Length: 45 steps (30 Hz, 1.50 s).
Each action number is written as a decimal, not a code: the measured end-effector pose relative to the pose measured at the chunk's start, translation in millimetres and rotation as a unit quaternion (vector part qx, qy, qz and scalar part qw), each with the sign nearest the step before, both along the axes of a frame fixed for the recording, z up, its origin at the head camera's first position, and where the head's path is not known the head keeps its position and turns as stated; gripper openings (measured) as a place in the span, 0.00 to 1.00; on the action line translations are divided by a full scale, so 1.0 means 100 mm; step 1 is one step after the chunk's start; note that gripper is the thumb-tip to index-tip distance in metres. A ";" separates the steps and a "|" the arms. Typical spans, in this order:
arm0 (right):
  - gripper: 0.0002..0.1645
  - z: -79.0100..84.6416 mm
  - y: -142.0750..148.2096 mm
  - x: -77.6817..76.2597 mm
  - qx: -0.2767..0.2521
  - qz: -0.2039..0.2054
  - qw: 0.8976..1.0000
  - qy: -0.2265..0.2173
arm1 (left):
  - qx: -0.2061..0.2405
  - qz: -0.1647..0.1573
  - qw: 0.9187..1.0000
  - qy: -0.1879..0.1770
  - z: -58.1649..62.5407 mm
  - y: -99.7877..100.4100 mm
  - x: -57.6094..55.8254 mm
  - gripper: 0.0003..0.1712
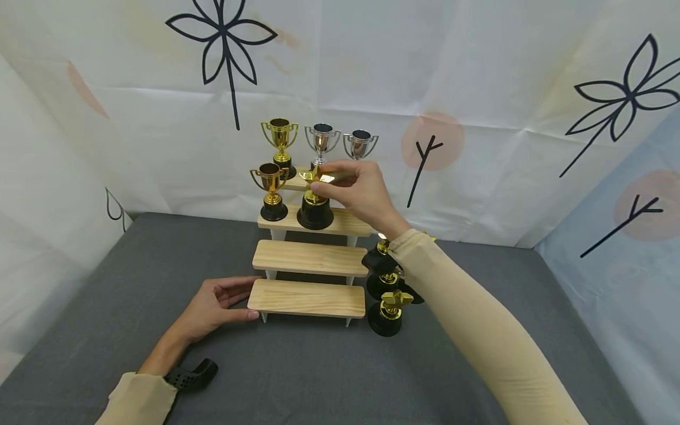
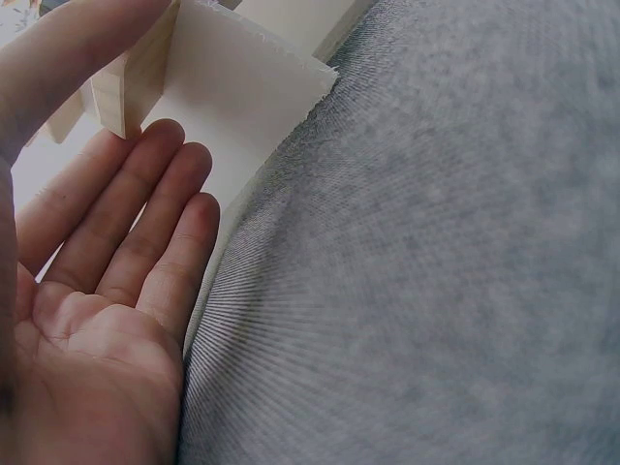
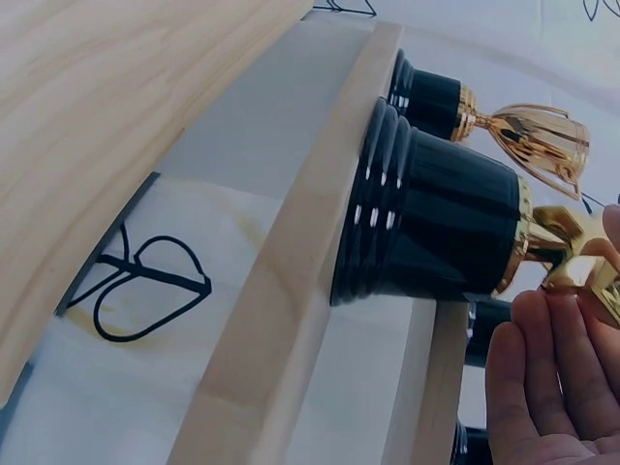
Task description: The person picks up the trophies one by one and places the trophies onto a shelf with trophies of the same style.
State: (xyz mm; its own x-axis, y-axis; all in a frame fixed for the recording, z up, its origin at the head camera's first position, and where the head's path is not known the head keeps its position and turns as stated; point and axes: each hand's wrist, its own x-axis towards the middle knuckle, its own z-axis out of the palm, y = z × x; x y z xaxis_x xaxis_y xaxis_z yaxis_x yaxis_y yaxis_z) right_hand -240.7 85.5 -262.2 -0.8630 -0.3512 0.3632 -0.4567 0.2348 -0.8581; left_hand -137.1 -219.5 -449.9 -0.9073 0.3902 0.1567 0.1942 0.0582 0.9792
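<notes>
My right hand [image 1: 362, 189] pinches the gold star of a star trophy [image 1: 316, 213] between thumb and fingers. The trophy stands upright with its black base at the second-highest shelf [image 1: 347, 222]; in the right wrist view the base [image 3: 450, 208] meets that board. Left of it on the same shelf is a gold cup trophy [image 1: 271, 183]. My left hand [image 1: 212, 310] is at the left end of the lowest shelf [image 1: 308, 298], its thumb by the front corner. Extended fingers [image 2: 155, 213] lie by the stand's white side support [image 2: 228, 107] in the left wrist view.
On the top shelf [image 1: 294, 178] stand a gold cup [image 1: 280, 139] and two silver cups [image 1: 321, 141]. Several star trophies [image 1: 386, 316] cluster on the grey cloth right of the stand, partly behind my right sleeve. A patterned white curtain [image 1: 372, 59] hangs behind.
</notes>
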 end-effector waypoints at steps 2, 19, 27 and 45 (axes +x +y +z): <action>0.20 -0.01 0.04 0.01 -0.011 0.003 1.000 -0.003 | 0.001 0.000 1.000 0.000 -0.01 0.00 0.00 0.39; 0.23 -0.09 0.55 0.28 -0.069 -0.019 0.997 -0.008 | -0.005 0.006 1.000 -0.008 -0.02 -0.01 0.01 0.39; 0.23 -0.22 0.85 0.51 -0.066 -0.037 0.997 -0.024 | -0.010 0.010 1.000 -0.015 -0.01 0.00 0.01 0.39; 0.22 -0.67 1.34 1.00 -0.080 -0.070 0.994 -0.037 | -0.009 0.012 1.000 -0.016 -0.02 0.00 0.00 0.39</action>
State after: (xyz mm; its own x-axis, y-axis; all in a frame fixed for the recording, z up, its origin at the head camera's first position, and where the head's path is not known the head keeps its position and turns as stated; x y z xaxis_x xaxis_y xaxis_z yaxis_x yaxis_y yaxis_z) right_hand -140.5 219.4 -329.5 -0.9255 -0.1694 0.3387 -0.3638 0.1489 -0.9195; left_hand -137.5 -219.7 -451.6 -0.9212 0.3703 0.1197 0.1602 0.0804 0.9838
